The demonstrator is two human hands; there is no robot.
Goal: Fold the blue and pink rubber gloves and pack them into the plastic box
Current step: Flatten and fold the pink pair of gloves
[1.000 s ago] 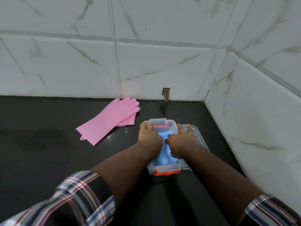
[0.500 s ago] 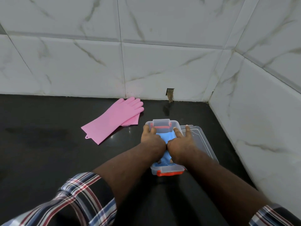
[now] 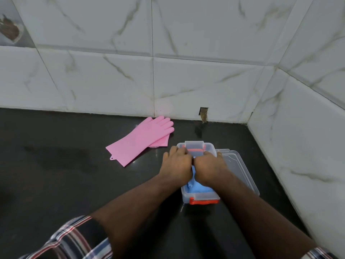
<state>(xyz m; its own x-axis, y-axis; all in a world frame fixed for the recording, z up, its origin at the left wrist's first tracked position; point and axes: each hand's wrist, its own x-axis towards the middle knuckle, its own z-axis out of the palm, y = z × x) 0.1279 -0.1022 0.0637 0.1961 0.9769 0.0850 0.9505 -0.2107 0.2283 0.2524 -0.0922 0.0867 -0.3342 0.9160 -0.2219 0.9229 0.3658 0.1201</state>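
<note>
On the glossy black desk [image 3: 56,165], near the corner where two white marble-tiled walls [image 3: 205,81] meet, we have a clear rectangular plastic box with orange latches [image 3: 199,198] standing open. Both of our hands are pushed down into it, side by side and touching at the thumbs. Our left hand [image 3: 176,166] lies palm down with fingers spread flat, pressing on the folded blue rubber gloves [image 3: 200,187] inside the box; our right hand [image 3: 210,168] presses beside it in the same way, fingers reaching toward the far end of the box. Neither hand is curled around anything that we can see; they bear flat on the rubber. Only a strip of blue shows between and below our wrists. Just right of the box, touching its side, lies its clear plastic lid [image 3: 240,169]. Well apart to the left, close to the back wall, the pink rubber gloves [image 3: 141,140] lie flat on the desk, stacked one on the other, fingers toward the wall. Plaid shirt sleeves [image 3: 74,240] cover our forearms.
</note>
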